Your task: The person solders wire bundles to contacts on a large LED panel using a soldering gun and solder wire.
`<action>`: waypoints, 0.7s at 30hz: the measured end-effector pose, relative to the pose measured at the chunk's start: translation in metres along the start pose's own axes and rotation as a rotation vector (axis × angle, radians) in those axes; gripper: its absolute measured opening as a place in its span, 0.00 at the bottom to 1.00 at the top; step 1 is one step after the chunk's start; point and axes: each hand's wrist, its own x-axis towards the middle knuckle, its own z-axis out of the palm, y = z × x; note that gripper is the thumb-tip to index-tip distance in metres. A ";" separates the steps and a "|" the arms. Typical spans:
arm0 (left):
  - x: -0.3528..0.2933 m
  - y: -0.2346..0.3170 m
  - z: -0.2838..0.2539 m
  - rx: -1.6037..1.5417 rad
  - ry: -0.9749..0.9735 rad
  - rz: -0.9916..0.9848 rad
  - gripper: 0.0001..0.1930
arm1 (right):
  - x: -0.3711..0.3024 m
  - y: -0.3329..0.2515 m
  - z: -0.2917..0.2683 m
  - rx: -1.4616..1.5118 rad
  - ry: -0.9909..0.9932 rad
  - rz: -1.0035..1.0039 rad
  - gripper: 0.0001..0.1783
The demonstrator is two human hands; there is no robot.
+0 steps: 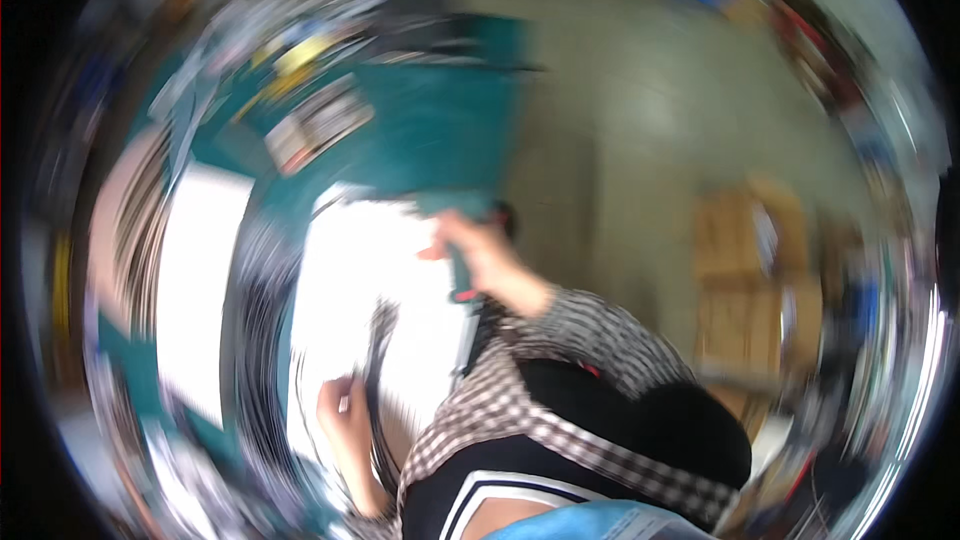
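Motion smears the head view. A bright white surface (345, 280) lies on the teal table in front of me. My right hand (480, 255) is at its right edge, closed round a teal hand tool (460, 275) with dark and red parts; its exact kind is blurred. Low over the white surface's left part is my left hand (345, 420), fingers curled, with a small whitish spot at the fingertips that is too blurred to name. Dark cables (378, 350) run just to the right of that hand.
Left of the white surface lie dark cable bundles (262, 340), a white panel (205, 290) and a stack of sheets (140, 240). A small box (320, 125) and mixed items sit farther back on the teal table (440, 130). Cardboard boxes (745, 285) stand right.
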 end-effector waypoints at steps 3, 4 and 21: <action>-0.004 0.006 -0.002 0.076 -0.009 -0.101 0.04 | -0.007 -0.005 -0.008 -0.049 0.050 -0.089 0.17; -0.006 0.010 -0.005 0.132 -0.013 -0.083 0.04 | -0.009 -0.011 -0.003 -0.067 0.053 -0.044 0.26; -0.044 -0.007 -0.011 0.058 0.263 -0.210 0.05 | 0.047 -0.048 0.024 0.006 -0.593 0.155 0.37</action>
